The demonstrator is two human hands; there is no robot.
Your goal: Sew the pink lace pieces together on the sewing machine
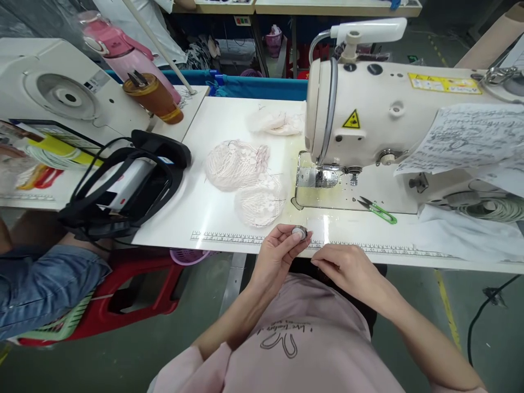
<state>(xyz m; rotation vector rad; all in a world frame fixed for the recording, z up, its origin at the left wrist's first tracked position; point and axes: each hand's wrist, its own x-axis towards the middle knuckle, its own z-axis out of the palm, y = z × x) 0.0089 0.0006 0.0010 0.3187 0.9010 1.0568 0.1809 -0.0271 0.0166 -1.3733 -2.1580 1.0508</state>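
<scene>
My left hand (280, 252) is closed around a small round metal bobbin case (299, 233) at the near edge of the white sewing table (213, 218). My right hand (347, 267) is just to its right, fingers pinched together near the bobbin case; what they hold, perhaps a thread, is too fine to make out. Pale pink lace pieces (245, 174) lie on the table a little beyond my hands. The white sewing machine (388, 120) stands behind and to the right, its needle area (327, 177) above my hands.
Green thread snips (379, 210) lie on the machine bed. A printed ruler strip (229, 238) runs along the table edge. A black headset (135, 180), a brown bottle (153, 98) and a pink bottle (123, 52) sit left. Another person's leg in jeans (41, 284) is at left, by a red stool (135, 295).
</scene>
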